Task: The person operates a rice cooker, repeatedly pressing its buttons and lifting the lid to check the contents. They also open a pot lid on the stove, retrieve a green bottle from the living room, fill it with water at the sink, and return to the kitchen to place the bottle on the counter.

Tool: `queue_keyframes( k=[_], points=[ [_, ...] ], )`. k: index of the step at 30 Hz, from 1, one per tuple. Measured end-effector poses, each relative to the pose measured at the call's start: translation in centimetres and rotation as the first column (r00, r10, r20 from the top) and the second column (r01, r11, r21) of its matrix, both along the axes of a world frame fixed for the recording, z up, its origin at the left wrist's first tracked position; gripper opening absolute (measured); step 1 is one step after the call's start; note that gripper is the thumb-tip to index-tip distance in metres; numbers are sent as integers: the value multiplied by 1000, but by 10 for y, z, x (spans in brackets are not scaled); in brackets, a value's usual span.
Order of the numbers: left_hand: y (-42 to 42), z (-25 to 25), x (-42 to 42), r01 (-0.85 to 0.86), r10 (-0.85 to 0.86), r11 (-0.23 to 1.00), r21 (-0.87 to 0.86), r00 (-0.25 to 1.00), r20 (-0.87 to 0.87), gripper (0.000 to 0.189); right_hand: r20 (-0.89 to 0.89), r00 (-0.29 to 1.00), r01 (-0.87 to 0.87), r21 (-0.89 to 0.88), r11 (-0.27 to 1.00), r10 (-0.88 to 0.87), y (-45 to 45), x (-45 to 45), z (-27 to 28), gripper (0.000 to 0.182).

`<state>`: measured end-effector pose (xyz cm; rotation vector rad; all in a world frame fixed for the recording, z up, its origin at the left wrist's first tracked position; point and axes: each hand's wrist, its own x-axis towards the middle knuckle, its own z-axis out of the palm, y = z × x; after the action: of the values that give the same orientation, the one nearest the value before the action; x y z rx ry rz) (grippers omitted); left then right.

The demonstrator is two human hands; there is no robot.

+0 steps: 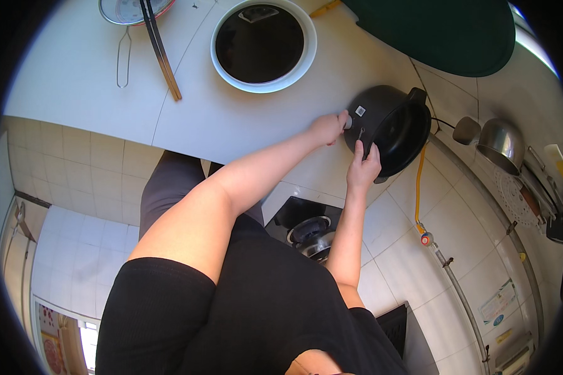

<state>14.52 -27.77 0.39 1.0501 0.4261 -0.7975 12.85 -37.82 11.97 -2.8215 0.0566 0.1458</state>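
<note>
A black cooking pot [388, 131] lies tilted on the pale counter near the wall, its opening facing right. My left hand [329, 129] is closed around a short, pale grey handle-like part on the pot's side; the fingers hide most of it. With thumb and fingers, my right hand [363, 166] holds the pot's near rim. Left of the pot stands a large white bowl [218, 61] of very dark liquid, reflecting light. Dark chopsticks with light brown ends [165, 68] lie farther left, their upper part across a wire-handled mesh strainer [123, 51].
A dark green rounded board [441, 37] sits beyond the pot. Along the tiled wall run a yellow hose [418, 187] and a metal pipe [464, 304]. A steel pot [502, 145] and utensils hang at right. A black stove [286, 220] is below my forearms.
</note>
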Motion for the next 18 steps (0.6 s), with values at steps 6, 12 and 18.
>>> queue_keyframes(
  k=[6, 12, 18],
  points=[
    [7, -12, 16, 38, -185, 915, -402, 924, -335, 56, -7, 1000, 9, 17, 1000, -9, 2, 0, 1, 26],
    [5, 1, 7, 52, -54, 998, 22, 997, 57, 50, 42, 999, -17, -38, 999, 18, 0, -1, -4, 27],
    [21, 12, -14, -160, 31, 920, 358, 940, 340, 42, 99, 994, 48, -81, 996, -40, -19, 4, -1, 36]
  ],
)
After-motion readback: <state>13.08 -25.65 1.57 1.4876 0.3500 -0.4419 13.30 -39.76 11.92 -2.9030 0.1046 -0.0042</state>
